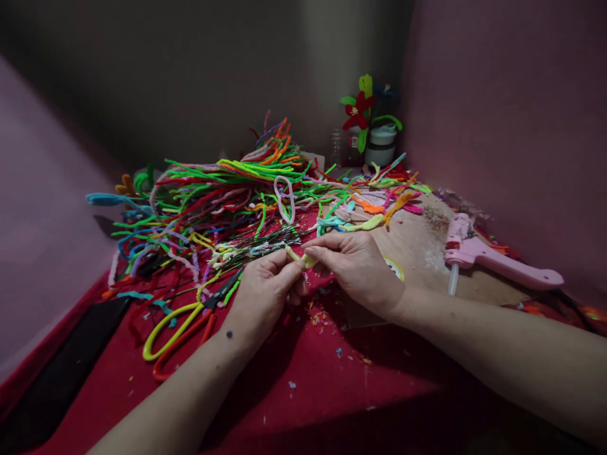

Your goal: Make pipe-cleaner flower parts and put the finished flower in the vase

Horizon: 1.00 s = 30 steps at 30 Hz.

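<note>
A short pale yellow pipe cleaner (294, 254) is pinched between both hands over the red cloth. My left hand (268, 284) has thumb and forefinger closed on its left part. My right hand (358, 268) grips the other end, fingers pressed together; some of the piece is hidden behind the fingertips. Just beyond the hands lies a bundle of thin dark wire stems (258, 242) with white tips. Scissors (177, 328) with one yellow and one red handle rest left of my left wrist, their blades partly behind the hand.
A large heap of coloured pipe cleaners (213, 189) spreads across the back. On the right, a pink glue gun (502, 259) lies on a brown board (422, 240). Pipe-cleaner flowers (359, 114) stand near a lidded cup (380, 144). Fluff scraps litter the red cloth (332, 392). A black flat strip (66, 366) lies left.
</note>
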Available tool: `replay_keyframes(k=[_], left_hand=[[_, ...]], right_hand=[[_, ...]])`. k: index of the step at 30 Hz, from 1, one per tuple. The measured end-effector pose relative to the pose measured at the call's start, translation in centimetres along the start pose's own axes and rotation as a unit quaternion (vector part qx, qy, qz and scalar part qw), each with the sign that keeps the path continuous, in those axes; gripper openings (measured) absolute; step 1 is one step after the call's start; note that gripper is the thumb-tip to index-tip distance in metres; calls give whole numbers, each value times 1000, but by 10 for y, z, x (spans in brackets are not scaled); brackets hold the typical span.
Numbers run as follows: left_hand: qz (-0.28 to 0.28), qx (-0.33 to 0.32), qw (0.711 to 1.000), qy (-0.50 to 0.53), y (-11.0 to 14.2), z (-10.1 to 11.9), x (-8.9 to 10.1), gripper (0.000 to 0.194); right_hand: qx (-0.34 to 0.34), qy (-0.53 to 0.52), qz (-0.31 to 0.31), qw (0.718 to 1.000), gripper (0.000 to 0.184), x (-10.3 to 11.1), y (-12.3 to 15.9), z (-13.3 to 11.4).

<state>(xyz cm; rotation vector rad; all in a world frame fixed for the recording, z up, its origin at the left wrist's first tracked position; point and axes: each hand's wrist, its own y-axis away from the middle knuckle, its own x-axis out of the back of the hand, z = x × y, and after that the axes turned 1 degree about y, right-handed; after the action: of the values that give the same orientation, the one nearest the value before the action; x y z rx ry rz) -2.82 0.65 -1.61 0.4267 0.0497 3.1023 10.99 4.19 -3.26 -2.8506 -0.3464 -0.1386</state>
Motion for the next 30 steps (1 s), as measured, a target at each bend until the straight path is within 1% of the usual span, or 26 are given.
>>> replay_keyframes(k=[3,5,7,10,13,15,16,19,21,22,23,24,26,27,28,29,30], left_hand=[[-6,-4,1000,7,-1,1,-1,23],[-4,-6,1000,26,-2,-1,0,24],[3,6,998,55,-4,-5,2,22],[15,27,995,99,-7,-11,4,20],[23,26,991,128,-10,-15,6,19],[22,28,989,144,-10,-14,6,20],[21,30,988,152,-10,-14,7,21],[20,34,982,182,-10,-13,8,21],[23,35,980,197,-10,-13,9,19],[24,35,978,202,-10,-12,10,18],[24,34,978,205,-10,-12,10,18],[24,32,978,206,-10,-12,11,18],[21,24,978,205,-10,-12,11,19],[19,20,978,206,-9,-11,11,19],[15,18,978,207,-9,-11,11,19],[9,18,978,209,-9,-11,10,19],[2,20,977,211,-9,-11,10,20]], right_hand=[[-8,-16,4,1000,16,0,0,-2],[-32,-71,-3,997,19,0,-1,-3],[-65,-156,-8,986,21,-1,-3,-4],[-125,-288,10,949,21,-1,-6,-8],[-199,-374,15,906,24,5,-12,-17],[-222,-423,20,878,28,13,-18,-25],[-216,-446,32,868,27,18,-21,-29],[-212,-480,79,848,24,40,-31,-43],[-223,-485,89,841,28,58,-36,-54],[-211,-486,84,844,32,67,-38,-59],[-186,-485,78,851,35,75,-40,-63],[-144,-479,79,862,36,81,-41,-66],[-69,-432,84,895,30,84,-42,-66],[-45,-387,82,917,20,81,-41,-63],[-40,-326,63,942,12,76,-41,-59],[-61,-254,21,965,13,68,-39,-53],[-80,-190,-32,978,23,60,-38,-48]])
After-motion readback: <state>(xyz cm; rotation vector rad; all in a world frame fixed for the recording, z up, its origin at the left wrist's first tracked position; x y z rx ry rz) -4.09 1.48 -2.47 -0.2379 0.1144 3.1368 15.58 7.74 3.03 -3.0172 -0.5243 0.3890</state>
